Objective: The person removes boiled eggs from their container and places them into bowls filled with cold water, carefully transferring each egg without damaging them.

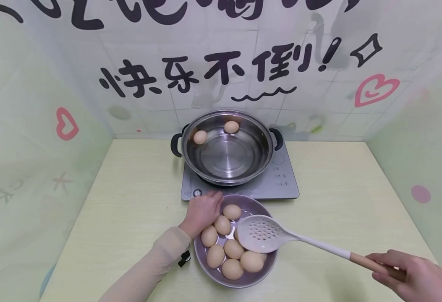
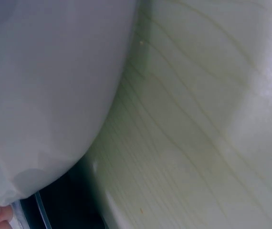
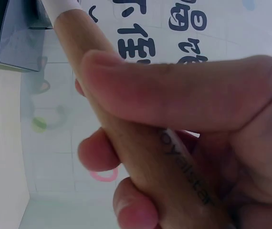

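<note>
My right hand (image 1: 419, 270) grips the wooden handle (image 3: 121, 114) of a white slotted spoon (image 1: 262, 233), thumb along one side and fingers curled round the other. Its perforated head overlaps the right half of a purple-grey bowl (image 1: 226, 282) in the head view, hiding part of some eggs. Several light brown eggs (image 1: 233, 269) lie in the bowl in a little liquid. My left hand (image 1: 202, 212) holds the bowl's upper left rim. From the left wrist, the bowl's pale outer wall (image 2: 50, 86) fills the left side, with fingertips (image 2: 0, 213) at the lower corner.
Behind the bowl a steel pot (image 1: 228, 161) with black handles stands on a flat induction cooker (image 1: 281, 186). Two eggs (image 1: 231, 126) sit in the pot, towards its back left. A small black object (image 1: 184, 259) lies left of the bowl. Printed sheeting (image 1: 149, 117) encloses the table.
</note>
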`<state>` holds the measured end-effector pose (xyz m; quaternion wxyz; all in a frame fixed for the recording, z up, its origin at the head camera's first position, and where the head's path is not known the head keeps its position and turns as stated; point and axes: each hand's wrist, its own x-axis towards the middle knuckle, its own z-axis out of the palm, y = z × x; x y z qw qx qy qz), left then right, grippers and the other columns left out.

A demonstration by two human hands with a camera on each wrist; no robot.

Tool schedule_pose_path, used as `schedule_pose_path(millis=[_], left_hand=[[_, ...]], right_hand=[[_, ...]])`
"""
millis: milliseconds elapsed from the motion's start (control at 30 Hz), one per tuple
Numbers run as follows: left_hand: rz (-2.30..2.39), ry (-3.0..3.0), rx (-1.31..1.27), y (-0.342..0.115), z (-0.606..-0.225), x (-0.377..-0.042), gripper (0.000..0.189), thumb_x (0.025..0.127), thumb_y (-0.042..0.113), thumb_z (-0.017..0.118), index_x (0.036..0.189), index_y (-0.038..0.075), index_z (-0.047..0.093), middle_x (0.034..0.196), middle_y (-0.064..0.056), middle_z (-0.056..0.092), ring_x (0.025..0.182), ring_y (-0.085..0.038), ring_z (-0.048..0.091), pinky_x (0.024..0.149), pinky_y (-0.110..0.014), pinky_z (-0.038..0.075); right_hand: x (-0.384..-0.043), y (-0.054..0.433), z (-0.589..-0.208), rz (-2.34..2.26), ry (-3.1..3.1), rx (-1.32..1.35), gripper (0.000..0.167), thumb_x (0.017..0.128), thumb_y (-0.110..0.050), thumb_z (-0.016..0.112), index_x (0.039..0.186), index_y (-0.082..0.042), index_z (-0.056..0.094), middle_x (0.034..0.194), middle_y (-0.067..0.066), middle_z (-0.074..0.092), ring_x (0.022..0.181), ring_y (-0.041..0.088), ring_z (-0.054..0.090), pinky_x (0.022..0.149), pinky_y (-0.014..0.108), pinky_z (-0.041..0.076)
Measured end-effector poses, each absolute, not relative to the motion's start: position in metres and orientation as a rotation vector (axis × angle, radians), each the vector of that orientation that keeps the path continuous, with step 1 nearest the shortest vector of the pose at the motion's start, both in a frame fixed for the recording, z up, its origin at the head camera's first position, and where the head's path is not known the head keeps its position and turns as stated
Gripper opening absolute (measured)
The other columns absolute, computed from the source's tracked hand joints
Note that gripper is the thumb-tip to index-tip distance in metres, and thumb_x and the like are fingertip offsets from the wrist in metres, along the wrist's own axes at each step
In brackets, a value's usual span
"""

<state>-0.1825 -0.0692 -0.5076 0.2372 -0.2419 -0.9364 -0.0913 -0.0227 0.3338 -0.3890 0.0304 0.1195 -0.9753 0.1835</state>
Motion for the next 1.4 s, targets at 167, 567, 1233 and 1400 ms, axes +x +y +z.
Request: schedule_pose_path(millis=[167, 567, 1233, 1400], left_hand=[[-0.247, -2.564, -0.671, -0.070, -0.506, -0.183, 0.012, 0.084, 0.021, 0.060, 0.075, 0.014, 0.056, 0.065, 0.000, 0.058, 0.044, -0.018, 0.053, 0.036, -0.029, 0.036], [-0.253, -2.575, -0.669, -0.071, -0.504, -0.184, 0.014, 0.085, 0.021, 0.059, 0.075, 0.014, 0.056, 0.064, -0.001, 0.057, 0.045, -0.018, 0.053, 0.036, -0.029, 0.037], [-0.266, -2.571, -0.650, -0.072, -0.508, -0.182, 0.012, 0.085, 0.021, 0.058, 0.076, 0.014, 0.056, 0.065, 0.000, 0.057, 0.043, -0.018, 0.052, 0.035, -0.029, 0.034], [-0.273, -2.567, -0.664, -0.072, -0.508, -0.181, 0.011, 0.085, 0.020, 0.059, 0.076, 0.014, 0.057, 0.065, 0.000, 0.057, 0.043, -0.017, 0.052, 0.036, -0.029, 0.035]], right_hand=[[-0.024, 0.329, -0.386, 0.562, -2.919, 0.340, 0.037, 0.061, -0.009, 0.079, 0.089, -0.029, 0.065, 0.055, -0.023, 0.028, 0.047, -0.009, 0.024, 0.042, 0.016, 0.016], [-0.029, 0.327, -0.380, 0.641, -2.861, 0.341, 0.041, 0.063, -0.005, 0.078, 0.091, -0.031, 0.064, 0.057, -0.023, 0.035, 0.047, -0.008, 0.027, 0.042, 0.015, 0.018], [-0.118, 0.248, -0.366, 0.674, -2.784, 0.171, 0.029, 0.077, -0.008, 0.069, 0.105, -0.002, 0.066, 0.061, -0.002, 0.052, 0.049, 0.005, 0.035, 0.046, 0.027, 0.028], [-0.148, 0.221, -0.373, 0.683, -2.747, 0.164, 0.033, 0.077, -0.002, 0.066, 0.110, 0.003, 0.062, 0.067, 0.011, 0.055, 0.050, 0.017, 0.040, 0.047, 0.032, 0.030]])
